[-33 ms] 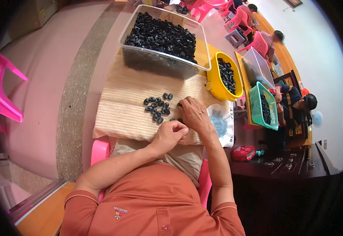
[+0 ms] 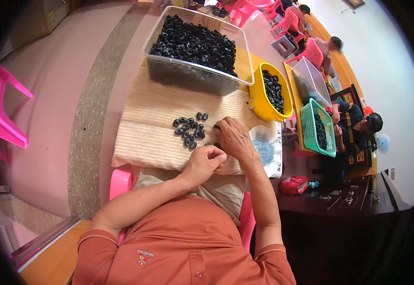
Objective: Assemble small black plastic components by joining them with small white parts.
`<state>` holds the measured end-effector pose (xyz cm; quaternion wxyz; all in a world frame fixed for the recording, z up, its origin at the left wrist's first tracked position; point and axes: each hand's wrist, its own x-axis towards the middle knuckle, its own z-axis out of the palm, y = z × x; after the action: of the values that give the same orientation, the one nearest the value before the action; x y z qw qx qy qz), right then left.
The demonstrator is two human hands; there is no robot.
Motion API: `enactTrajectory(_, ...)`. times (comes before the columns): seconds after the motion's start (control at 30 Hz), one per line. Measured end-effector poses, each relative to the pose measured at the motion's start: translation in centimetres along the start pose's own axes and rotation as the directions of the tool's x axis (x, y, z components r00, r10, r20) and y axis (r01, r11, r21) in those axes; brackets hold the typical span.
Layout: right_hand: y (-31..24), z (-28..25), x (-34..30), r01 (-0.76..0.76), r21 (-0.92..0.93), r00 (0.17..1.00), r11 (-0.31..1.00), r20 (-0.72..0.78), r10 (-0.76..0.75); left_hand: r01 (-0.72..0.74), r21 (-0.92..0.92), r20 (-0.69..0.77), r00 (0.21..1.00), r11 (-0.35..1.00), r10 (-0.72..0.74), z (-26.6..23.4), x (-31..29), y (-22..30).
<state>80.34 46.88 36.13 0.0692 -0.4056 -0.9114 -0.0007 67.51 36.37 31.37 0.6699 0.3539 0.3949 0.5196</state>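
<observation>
My left hand (image 2: 201,167) is closed in a pinch near the table's front edge; whatever lies between its fingertips is too small or hidden to make out. Just beyond and to the right, my right hand (image 2: 237,137) rests on the cloth with its fingers bent down, closed around a small black part (image 2: 216,127) that peeks out at the fingertips. A few more black parts (image 2: 207,144) show between the two hands, partly covered by them. To their left lies a loose group of oval black parts with holes (image 2: 186,127). Beside my right wrist is a white sheet (image 2: 277,154) bearing small bluish pieces (image 2: 264,149).
A large clear bin of black parts (image 2: 195,80) stands at the table's far end on the striped cloth (image 2: 145,118). A yellow basket (image 2: 259,95) holds more, right of it. Farther right are a green basket (image 2: 321,145) and a seated person (image 2: 359,123). A pink stool (image 2: 2,114) stands left.
</observation>
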Motion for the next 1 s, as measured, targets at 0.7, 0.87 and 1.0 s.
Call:
enactTrajectory(0.7,-1.7,-0.9,-9.1,-0.084,0.863,0.950,0.498,-0.081,0.301,0.108,-0.296,0.057,0.994,0.949,-0.095,-0.1,-0.6,1.4)
enactTrajectory(0.87,-1.2,0.1,-10.2,-0.097,0.914,0.947,0.394,-0.037,0.320,0.147,-0.323,0.133,0.985,0.935,-0.109,-0.3,-0.3,1.2)
enactTrajectory(1.0,-1.5,0.3,-10.4,0.011,0.925,0.951,0.380,-0.127,0.282,0.169,-0.316,0.163,0.979,0.934,-0.121,-0.2,-0.4,1.5)
